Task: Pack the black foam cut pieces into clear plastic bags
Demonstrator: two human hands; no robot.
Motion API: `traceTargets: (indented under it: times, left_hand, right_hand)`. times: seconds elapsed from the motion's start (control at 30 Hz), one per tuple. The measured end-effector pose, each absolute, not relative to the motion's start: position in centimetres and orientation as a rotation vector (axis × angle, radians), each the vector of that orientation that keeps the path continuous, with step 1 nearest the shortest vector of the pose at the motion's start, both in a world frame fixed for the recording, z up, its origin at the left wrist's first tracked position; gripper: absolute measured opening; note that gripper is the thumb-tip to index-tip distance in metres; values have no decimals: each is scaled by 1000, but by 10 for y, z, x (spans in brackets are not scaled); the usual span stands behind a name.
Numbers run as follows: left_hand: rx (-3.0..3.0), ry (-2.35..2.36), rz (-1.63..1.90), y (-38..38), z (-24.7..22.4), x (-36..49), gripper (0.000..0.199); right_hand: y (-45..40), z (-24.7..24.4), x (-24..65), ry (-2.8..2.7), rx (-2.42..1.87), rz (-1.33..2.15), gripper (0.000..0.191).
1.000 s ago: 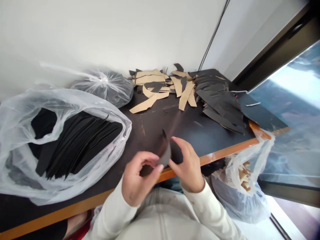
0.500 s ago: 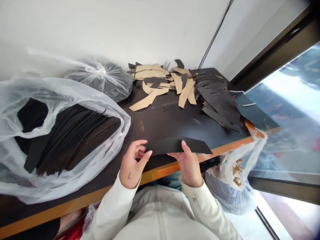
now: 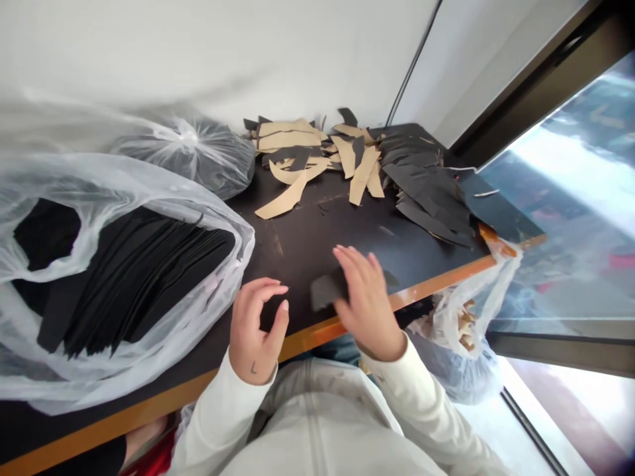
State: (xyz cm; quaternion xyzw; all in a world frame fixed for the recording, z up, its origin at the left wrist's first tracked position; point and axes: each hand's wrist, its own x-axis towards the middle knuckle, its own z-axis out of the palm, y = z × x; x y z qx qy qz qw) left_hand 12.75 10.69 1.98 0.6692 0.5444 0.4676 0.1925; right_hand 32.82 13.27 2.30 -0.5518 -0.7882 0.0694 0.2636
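Observation:
My left hand [image 3: 258, 324] is over the table's near edge, thumb and fingers apart, with nothing between them. To its right, my right hand [image 3: 366, 297] is palm down over a dark flat piece [image 3: 325, 291], whose left end shows past the fingers; the rest lies under the hand. Whether the hand grips the piece or only covers it is unclear. Left of my left hand, an open clear plastic bag [image 3: 218, 317] holds a row of black pieces [image 3: 143, 277].
At the back lie tan and black cut pieces [image 3: 290, 135] beside a closed bag [image 3: 198, 155]. A black stack [image 3: 429, 185] sits at the right. Another bag [image 3: 459, 357] hangs off the table's orange edge [image 3: 441, 274]. A glass pane stands at the right.
My right hand has turned palm down over the dark piece, which now shows mostly at its left end. My left hand has moved slightly left, away from the piece. The view has shifted a little.

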Motion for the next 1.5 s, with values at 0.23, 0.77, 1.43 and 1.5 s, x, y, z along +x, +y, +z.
traceTargets:
  times: [0.23,0.77,1.43,1.5]
  left_hand:
    - [2083,1585,1181,104,11,126,19]
    - [2844,1499,661,104,-29,172,73]
    - [3057,1573,765,121,-41,165,88]
    - [3092,1553,727,122,-49,162,84]
  right_hand:
    - [127,-16,347,-2175,-1588,278,70]
    - [142,-10,382,-2351,-1344,411,31]
    - [246,-22,599,-1758,-2079,-279,66]
    - [281,11,607,-1861,-1984,-132,66]
